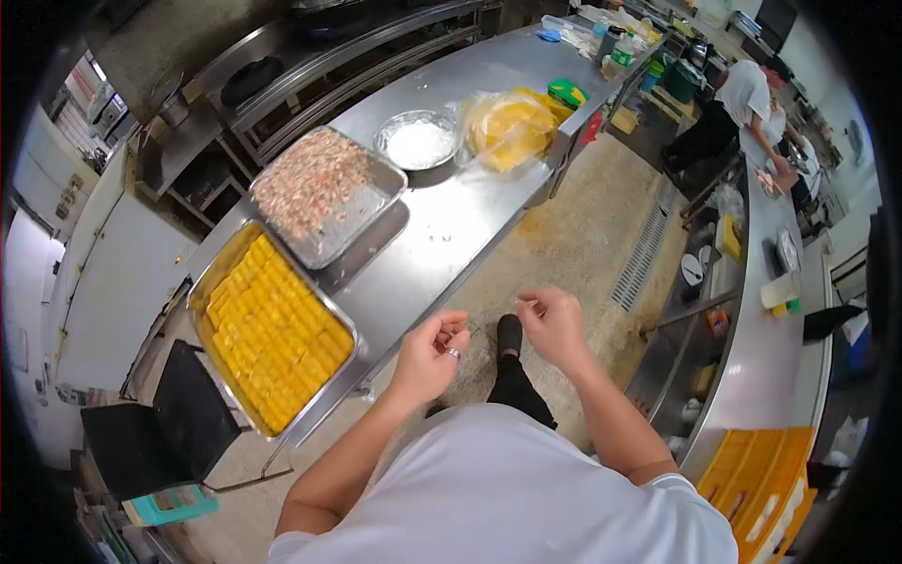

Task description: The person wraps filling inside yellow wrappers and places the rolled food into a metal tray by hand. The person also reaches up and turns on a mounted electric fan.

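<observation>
Loosely curled left hand (429, 359) and right hand (554, 329) beside steel table (418, 268)

The right hand (552, 327) hides its own palm — the far plastic bag (476, 120) blurs its yellow contents (512, 132).

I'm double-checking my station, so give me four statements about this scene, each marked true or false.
1. The yellow pieces lie in a metal tray. True.
2. The ring is on the right hand. False: it is on the left hand.
3. The round bowl stands between the tray of chopped mixture and the plastic bag. True.
4. The plastic bag's contents look blue. False: they look yellow.
</observation>
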The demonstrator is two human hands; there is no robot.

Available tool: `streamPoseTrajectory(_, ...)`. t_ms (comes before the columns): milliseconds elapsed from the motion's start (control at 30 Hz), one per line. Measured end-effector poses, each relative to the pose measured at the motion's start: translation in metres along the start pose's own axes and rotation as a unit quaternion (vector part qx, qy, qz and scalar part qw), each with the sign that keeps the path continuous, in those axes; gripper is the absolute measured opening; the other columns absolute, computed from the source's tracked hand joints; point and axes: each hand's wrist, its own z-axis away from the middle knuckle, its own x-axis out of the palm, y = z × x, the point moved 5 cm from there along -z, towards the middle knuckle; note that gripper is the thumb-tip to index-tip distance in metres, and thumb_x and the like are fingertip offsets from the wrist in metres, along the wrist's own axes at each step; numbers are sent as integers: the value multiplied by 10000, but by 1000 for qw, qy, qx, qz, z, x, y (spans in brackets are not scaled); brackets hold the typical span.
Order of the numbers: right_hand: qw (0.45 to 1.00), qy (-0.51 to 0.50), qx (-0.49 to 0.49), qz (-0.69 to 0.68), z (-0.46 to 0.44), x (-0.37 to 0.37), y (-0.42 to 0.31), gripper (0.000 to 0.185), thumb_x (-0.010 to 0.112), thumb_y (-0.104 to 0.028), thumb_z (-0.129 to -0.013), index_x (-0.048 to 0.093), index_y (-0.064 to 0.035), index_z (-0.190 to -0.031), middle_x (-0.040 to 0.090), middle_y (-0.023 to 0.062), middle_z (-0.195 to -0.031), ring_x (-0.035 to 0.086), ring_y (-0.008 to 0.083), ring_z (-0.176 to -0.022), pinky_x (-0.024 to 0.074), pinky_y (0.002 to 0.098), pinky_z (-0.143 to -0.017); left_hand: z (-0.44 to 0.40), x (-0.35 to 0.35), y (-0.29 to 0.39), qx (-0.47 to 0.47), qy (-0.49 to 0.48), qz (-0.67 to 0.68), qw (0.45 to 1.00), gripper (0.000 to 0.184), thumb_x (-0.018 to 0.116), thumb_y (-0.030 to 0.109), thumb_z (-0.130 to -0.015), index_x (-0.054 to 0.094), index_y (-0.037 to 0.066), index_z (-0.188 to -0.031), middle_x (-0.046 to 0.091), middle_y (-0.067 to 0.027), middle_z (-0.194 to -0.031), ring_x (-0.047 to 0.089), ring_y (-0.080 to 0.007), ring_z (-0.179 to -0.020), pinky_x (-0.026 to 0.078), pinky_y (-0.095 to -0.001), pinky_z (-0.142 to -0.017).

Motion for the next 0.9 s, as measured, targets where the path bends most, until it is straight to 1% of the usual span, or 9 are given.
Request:
streamPoseTrajectory(200,999,9,-25,30,-223,-22,65,288,760,-251,-900,768,30,-836,718,229,-753,734,392,-749,576,466,-719,-110,36,-65,-85,67,12,994,255,724,62,-1011,706,7,-1259,708,-20,-925,622,-89,-805,528,-258,-720)
streamPoseTrajectory(333,996,13,-66,66,-391,-5,83,332,718,-296,-909,763,26,-839,741,266,-850,754,423,-851,588,517,-795,-162,65,-79,-132,135,6,982,220,727,68,-1018,724,7,-1229,714,-13,-938,624,-74,-825,529,-250,-736)
streamPoseTrajectory(400,989,-3,-90,118,-457,24,91,342,716,-318,-911,779,18,-910,766,243,-914,762,413,-862,600,504,-788,-188,78,-58,-154,154,16,976,208,723,67,-1022,729,4,-1220,717,-11,-947,624,-70,-827,527,-246,-744)
streamPoseTrajectory(533,942,-121,-95,299,-499,95,128,337,686,-337,-923,791,-20,-961,790,213,-1020,763,420,-921,610,507,-830,-229,88,-45,-175,177,30,968,203,719,69,-1030,732,8,-1223,719,-2,-960,618,-64,-834,518,-236,-755)
streamPoseTrajectory(633,940,-158,-73,294,-502,107,171,338,660,-344,-936,785,-31,-910,773,222,-926,764,415,-907,607,510,-824,-265,82,-44,-167,173,18,971,211,721,81,-1029,729,7,-1226,714,7,-939,615,-60,-842,519,-244,-761)
streamPoseTrajectory(733,987,-74,-35,139,-484,49,162,296,641,-266,-925,768,-6,-864,733,263,-870,728,454,-850,581,534,-780,-311,73,-39,-137,143,-28,980,199,698,77,-1041,726,4,-1224,715,-7,-984,629,-82,-869,544,-273,-819)
streamPoseTrajectory(833,998,-15,13,63,-469,-3,148,336,629,-281,-949,737,19,-845,707,273,-835,702,469,-798,550,535,-723,-378,76,2,-29,89,-87,992,229,667,2,-1007,739,22,-1223,742,-70,-1036,683,-162,-929,557,-317,-885)
streamPoseTrajectory(867,999,-8,29,31,-465,-16,143,375,649,-313,-958,719,42,-855,685,266,-772,673,438,-687,518,503,-664,-404,80,9,76,82,-113,987,260,639,-18,-989,742,27,-1224,748,-117,-1089,705,-231,-995,557,-340,-922)
streamPoseTrajectory(900,999,2,39,18,-462,-25,141,381,655,-314,-965,718,45,-857,671,256,-742,659,403,-657,509,488,-651,-429,87,12,180,77,-138,971,295,611,-39,-972,746,33,-1225,753,-164,-1143,728,-299,-1061,557,-363,-959)
